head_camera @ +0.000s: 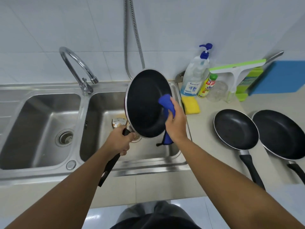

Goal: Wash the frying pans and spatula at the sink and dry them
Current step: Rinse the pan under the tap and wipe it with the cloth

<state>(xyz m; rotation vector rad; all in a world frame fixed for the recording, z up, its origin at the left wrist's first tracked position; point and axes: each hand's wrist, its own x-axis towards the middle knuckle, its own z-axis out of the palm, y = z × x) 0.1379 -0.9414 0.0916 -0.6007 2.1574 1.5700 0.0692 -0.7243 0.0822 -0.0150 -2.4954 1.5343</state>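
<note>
My left hand (119,141) clamped on the handle of a round black non-stick frying pan (145,103), tilted over the stainless steel sink (102,111), my right hand (177,123) gripping a blue cloth (166,102) against its inside at 4 o'clock

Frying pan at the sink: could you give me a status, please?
Left hand grips handle. Right hand holds blue cloth against tilted pan. Nothing in the way.

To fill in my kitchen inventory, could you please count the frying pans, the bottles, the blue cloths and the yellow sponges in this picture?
Frying pans: 3
Bottles: 2
Blue cloths: 1
Yellow sponges: 1
Total: 7
</note>
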